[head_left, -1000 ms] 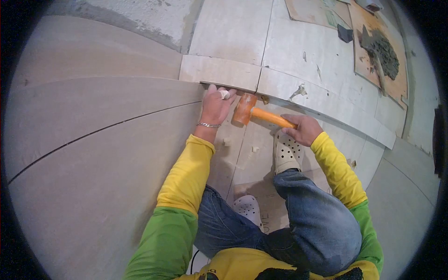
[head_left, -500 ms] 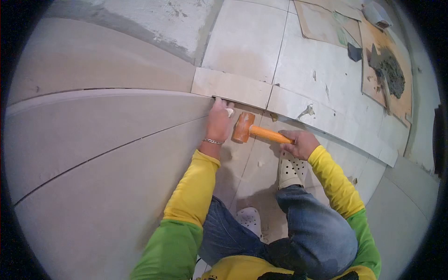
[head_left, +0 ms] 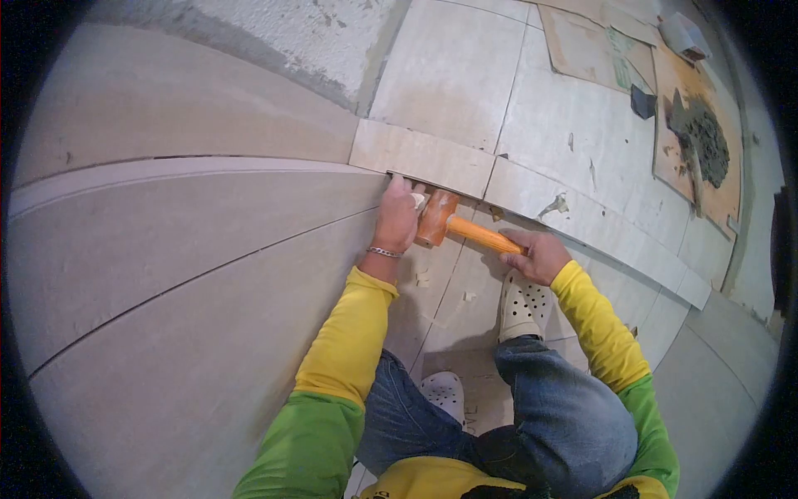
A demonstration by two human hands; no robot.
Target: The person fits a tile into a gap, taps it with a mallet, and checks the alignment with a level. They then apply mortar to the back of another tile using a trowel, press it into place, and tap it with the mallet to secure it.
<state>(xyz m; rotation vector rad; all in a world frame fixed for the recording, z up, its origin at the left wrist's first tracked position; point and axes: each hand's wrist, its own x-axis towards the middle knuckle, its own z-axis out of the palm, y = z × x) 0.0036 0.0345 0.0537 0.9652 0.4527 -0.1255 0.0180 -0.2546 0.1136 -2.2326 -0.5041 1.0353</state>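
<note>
My right hand (head_left: 540, 256) is closed round the handle of an orange rubber mallet (head_left: 435, 218). The mallet's head is right beside the fingers of my left hand (head_left: 396, 218). That hand is closed at the corner where the tiled wall (head_left: 199, 266) meets the tiled step (head_left: 424, 154). A small white piece (head_left: 420, 200), like a tile wedge, sticks out from its fingers toward the mallet head. Part of the piece is hidden by the hand.
Small pale bits (head_left: 469, 297) lie on the lower floor between my white clogs (head_left: 522, 308). On the upper floor, a trowel (head_left: 695, 170) rests by dark mortar (head_left: 711, 145) on a board (head_left: 675, 162). Flattened cardboard (head_left: 582, 46) and a whitish container (head_left: 683, 35) are farther back.
The mallet head has come closer to my left hand and the white piece. My left hand stays at the corner. The whole view has shifted slightly.
</note>
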